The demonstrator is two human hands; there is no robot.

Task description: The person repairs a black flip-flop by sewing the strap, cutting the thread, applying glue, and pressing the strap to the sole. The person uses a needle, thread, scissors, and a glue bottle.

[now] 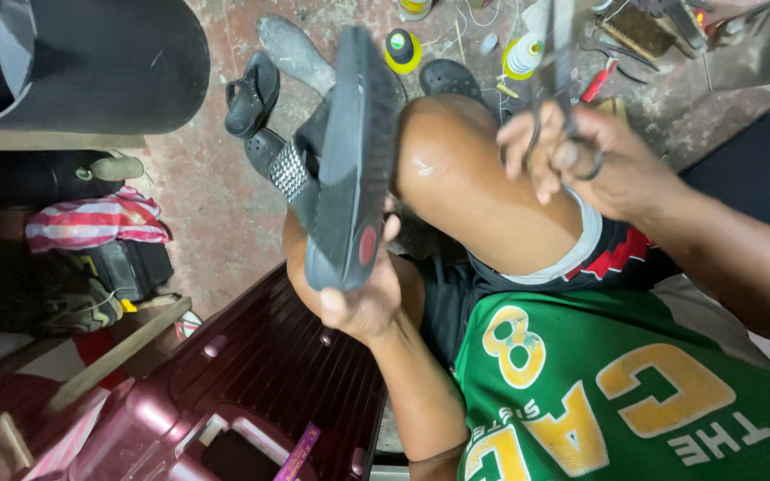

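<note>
The left hand (360,298) is closed around the heel of a black sandal (349,156), holding it up over the knee (456,169). The right hand (581,160) grips blurry scissors (561,98), fingers curled through the loops.

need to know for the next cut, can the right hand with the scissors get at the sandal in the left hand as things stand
Probably yes. The right hand holds the scissors above the raised knee, and the left hand holds the black sandal upright just past that knee. Only the knee lies between them; the space above it looks free.
</note>
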